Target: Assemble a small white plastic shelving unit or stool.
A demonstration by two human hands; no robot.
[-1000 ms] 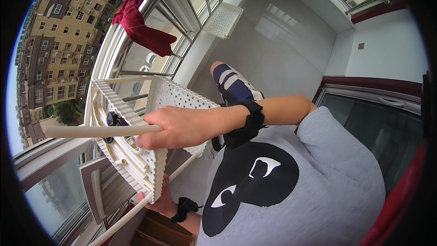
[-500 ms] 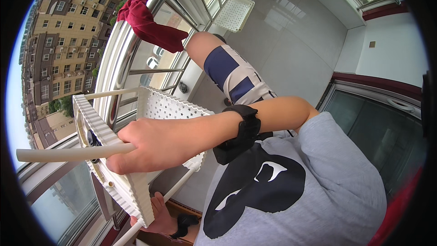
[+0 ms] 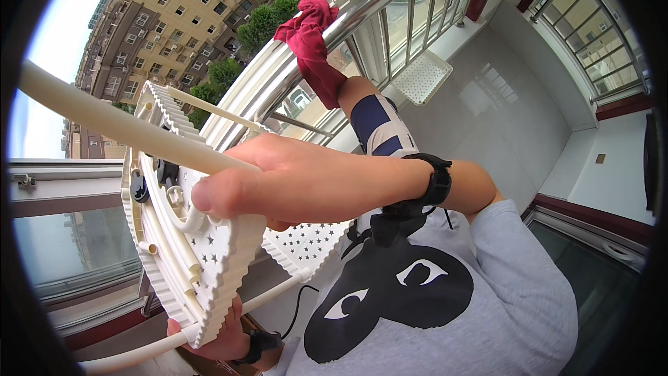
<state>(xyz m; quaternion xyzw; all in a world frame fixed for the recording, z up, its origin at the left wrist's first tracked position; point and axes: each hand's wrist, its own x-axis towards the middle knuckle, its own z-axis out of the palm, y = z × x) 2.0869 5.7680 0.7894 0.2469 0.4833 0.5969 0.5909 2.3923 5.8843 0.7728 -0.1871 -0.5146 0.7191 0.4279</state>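
We judge the step as mid-repositioning: the cream plastic rack (image 3: 202, 237) sits tilted beside the balcony rail (image 3: 313, 49), right hand (image 3: 292, 181) clenched on its rod (image 3: 125, 125), left hand (image 3: 223, 338) gripping the lower edge; next move needs steady two-handed support.

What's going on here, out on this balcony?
A person is handling a cream plastic folding rack with star-shaped perforations. The right hand is closed around one of its long cream rods, while the left hand grips the rack's lower edge. A red cloth hangs over the metal railing, and a white perforated panel lies on the tiled floor.
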